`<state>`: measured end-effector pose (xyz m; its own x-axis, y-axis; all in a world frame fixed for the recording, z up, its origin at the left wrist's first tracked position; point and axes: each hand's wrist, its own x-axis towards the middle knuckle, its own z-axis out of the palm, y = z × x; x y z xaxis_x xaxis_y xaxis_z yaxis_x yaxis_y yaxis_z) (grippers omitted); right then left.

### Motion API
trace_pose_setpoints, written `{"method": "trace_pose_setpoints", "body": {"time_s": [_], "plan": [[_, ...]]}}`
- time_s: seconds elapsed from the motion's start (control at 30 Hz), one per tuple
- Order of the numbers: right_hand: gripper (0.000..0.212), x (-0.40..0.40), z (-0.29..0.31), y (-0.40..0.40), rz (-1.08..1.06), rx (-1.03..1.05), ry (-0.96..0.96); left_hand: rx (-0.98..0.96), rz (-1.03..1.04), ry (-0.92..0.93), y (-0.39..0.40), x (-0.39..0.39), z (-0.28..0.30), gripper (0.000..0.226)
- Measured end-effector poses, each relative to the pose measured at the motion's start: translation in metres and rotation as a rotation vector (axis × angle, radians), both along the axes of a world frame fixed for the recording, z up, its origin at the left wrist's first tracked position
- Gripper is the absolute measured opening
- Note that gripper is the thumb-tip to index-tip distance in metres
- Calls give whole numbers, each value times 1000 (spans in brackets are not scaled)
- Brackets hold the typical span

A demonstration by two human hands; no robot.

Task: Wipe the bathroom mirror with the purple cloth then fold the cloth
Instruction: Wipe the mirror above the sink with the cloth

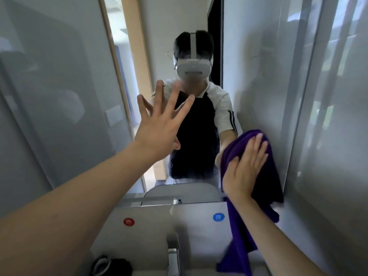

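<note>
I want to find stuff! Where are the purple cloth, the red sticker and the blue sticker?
purple cloth [264, 182]: head view, the bunched part right of the pressing hand.
red sticker [128, 222]: head view, its middle.
blue sticker [218, 217]: head view, its middle.

place: home bathroom | signs: wall mirror [189, 26], tap [172, 253], hot/cold stickers [218, 217]

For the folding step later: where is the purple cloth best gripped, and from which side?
Probably the free tail of the purple cloth, taken from the left by the left hand, which is spread and holds nothing. The upper part is pinned flat under the right hand.
</note>
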<state>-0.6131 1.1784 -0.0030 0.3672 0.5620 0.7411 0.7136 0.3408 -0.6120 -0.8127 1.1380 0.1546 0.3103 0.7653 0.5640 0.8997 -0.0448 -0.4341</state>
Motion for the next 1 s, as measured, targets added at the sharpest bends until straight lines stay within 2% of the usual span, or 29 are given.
{"method": "trace_pose_setpoints", "body": {"time_s": [0.03, 0.13, 0.2, 0.27, 0.37, 0.47, 0.53, 0.63, 0.7, 0.8, 0.83, 0.9, 1.0], "plan": [[76, -7, -11, -1, 25, -15, -120, 8, 0, 5, 1, 0, -1, 139], [82, 0, -53, 2, 125, -22, -635, 19, -11, 15, 2, -1, -1, 138], [80, 22, -65, 6, 148, 9, -773, 23, -17, 12, 2, -2, -1, 139], [74, 39, -59, 6, 87, -27, -632, 23, -26, 10, 2, -2, -1, 138], [76, 35, -35, 4, 26, -30, -241, 19, -34, -11, 3, -3, -2, 138], [79, 14, 2, 7, 84, 47, -85, 12, -47, -23, 3, -3, -3, 139], [73, 5, 32, 10, 141, 93, -143, 3, -44, -32, 2, -2, -3, 139], [67, -1, 74, 7, 236, 124, -423, 13, -75, -81, 2, 0, -6, 130], [67, 0, 99, 5, 285, 142, -597, 76, -172, -200, -4, 6, -18, 107], [57, 2, 132, 5, 335, 166, -740, 135, -417, -359, -25, 20, -60, 72], [55, 3, 143, 4, 352, 171, -768, 83, -464, -332, -32, 26, -77, 70], [52, 6, 161, -1, 394, 167, -806, -45, -422, -231, -36, 34, -100, 77], [54, 11, 175, -10, 447, 121, -817, -37, -302, -261, -32, 36, -103, 83]]}}
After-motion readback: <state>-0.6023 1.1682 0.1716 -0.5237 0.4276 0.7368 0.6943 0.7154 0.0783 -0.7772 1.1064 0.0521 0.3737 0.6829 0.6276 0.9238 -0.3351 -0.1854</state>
